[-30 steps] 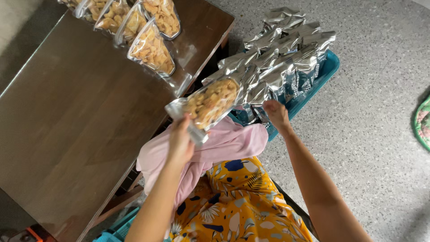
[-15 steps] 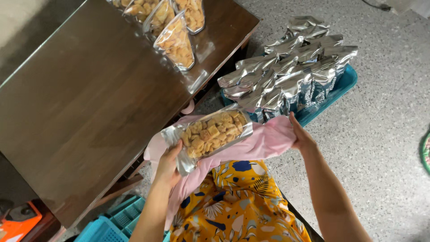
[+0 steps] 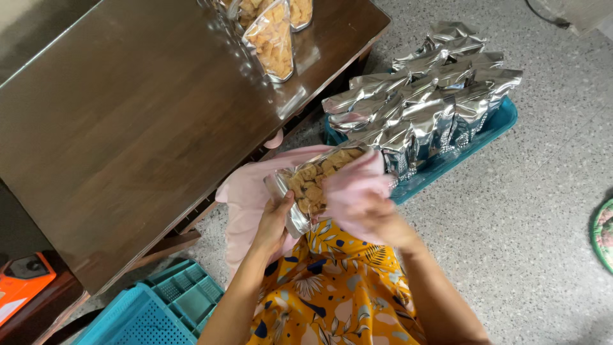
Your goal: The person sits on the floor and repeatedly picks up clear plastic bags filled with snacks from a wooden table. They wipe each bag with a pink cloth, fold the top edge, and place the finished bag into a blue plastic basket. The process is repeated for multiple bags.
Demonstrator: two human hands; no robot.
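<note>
My left hand (image 3: 273, 225) grips the near end of a clear-fronted silver pouch of brown snack pieces (image 3: 313, 182), held over my lap. My right hand (image 3: 377, 220) presses a pink cloth (image 3: 354, 188) against the pouch's right side, covering part of it. The rest of the pink cloth (image 3: 246, 204) hangs under the pouch and over my knees, above my yellow flowered garment.
A teal tray (image 3: 491, 131) on the speckled floor holds several upright silver pouches (image 3: 421, 108). A dark wooden table (image 3: 128, 128) at left carries several filled snack pouches (image 3: 274, 38) at its far edge. A teal basket (image 3: 153, 310) sits at bottom left, beside an orange object (image 3: 19, 287).
The pouch came down from beside the tray to my lap. My right hand left the tray, took up the pink cloth and now presses it onto the pouch.
</note>
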